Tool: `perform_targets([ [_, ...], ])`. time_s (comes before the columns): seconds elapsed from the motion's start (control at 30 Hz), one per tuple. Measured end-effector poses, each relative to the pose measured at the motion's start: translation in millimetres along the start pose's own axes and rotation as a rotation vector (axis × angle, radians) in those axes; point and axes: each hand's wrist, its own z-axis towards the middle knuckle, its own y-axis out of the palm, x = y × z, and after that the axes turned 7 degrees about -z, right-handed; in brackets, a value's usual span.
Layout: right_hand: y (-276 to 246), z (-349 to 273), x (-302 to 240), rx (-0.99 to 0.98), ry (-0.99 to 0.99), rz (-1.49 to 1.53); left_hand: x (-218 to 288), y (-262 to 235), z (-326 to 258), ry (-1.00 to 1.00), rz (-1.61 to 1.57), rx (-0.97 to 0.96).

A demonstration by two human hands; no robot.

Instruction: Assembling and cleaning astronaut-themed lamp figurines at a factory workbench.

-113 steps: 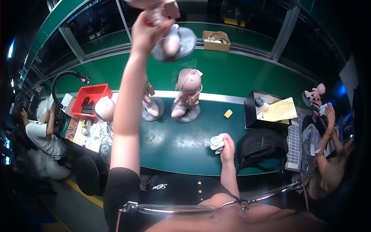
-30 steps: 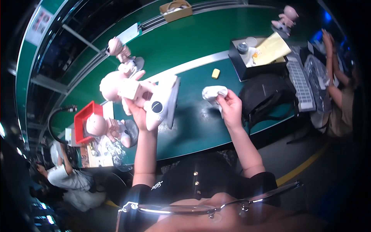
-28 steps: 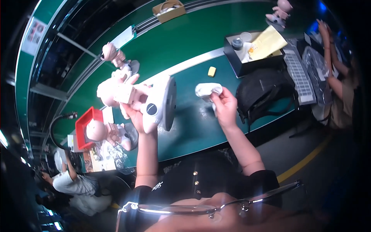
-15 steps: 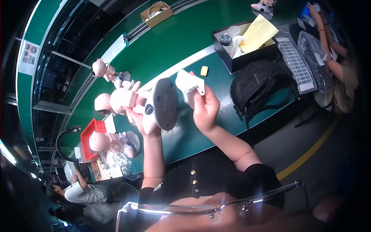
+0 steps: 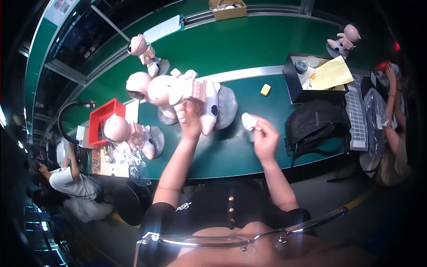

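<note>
My left hand [image 5: 191, 122] grips a pink astronaut figurine [image 5: 171, 91] that lies tilted over the bench, its round grey base [image 5: 227, 108] turned to the right. A white rocket-like part with a dark oval joins figure and base. To the right, my right hand [image 5: 266, 137] pinches a crumpled white cloth [image 5: 249, 121] between thumb and fingers, apart from the figurine. Behind the held one, another pink figurine [image 5: 138, 84] is partly hidden. A further figurine [image 5: 118, 129] rests at the left by a red bin [image 5: 106, 112].
A yellow block [image 5: 265, 90] lies on the green bench [image 5: 213, 155]. At the right are a black box [image 5: 311, 95] with a yellow paper, a black mesh bag [image 5: 316, 127] and a keyboard-like white grid [image 5: 356, 115]. More figurines [image 5: 143, 50] stand farther back. Other people work at both sides.
The figurine has turned so its base underside no longer faces me. My right hand has moved away from it, to the right and lower, with the cloth. The view has shifted.
</note>
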Motion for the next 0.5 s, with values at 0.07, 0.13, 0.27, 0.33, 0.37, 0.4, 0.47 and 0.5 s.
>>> perform_targets([
  [0.07, -8, 11, 7, 0.013, 0.042, 0.048, 4, -2, -2, 0.033, 0.233, -0.057],
  [0.13, -12, 17, 12, -0.033, 0.067, 0.081, -12, -18, -1, -0.163, 0.088, -0.100],
  [0.27, -15, 22, 22, -0.075, 0.242, 0.204, -27, -4, -21, 0.090, 0.354, -0.171],
  [0.33, -13, 27, 20, -0.055, 0.249, 0.223, -24, 2, -25, 0.079, 0.311, -0.164],
  [0.37, -14, 30, 19, -0.024, 0.257, 0.247, -23, 3, -26, 0.013, 0.222, -0.159],
  [0.4, -17, 31, 22, -0.052, 0.297, 0.236, -22, 3, -25, -0.052, 0.131, -0.156],
  [0.47, -17, 34, 37, -0.081, 0.387, 0.407, -26, -2, -20, -0.061, 0.096, -0.171],
  [0.5, -16, 38, 42, -0.075, 0.544, 0.536, -27, -5, -18, -0.031, 0.123, -0.237],
])
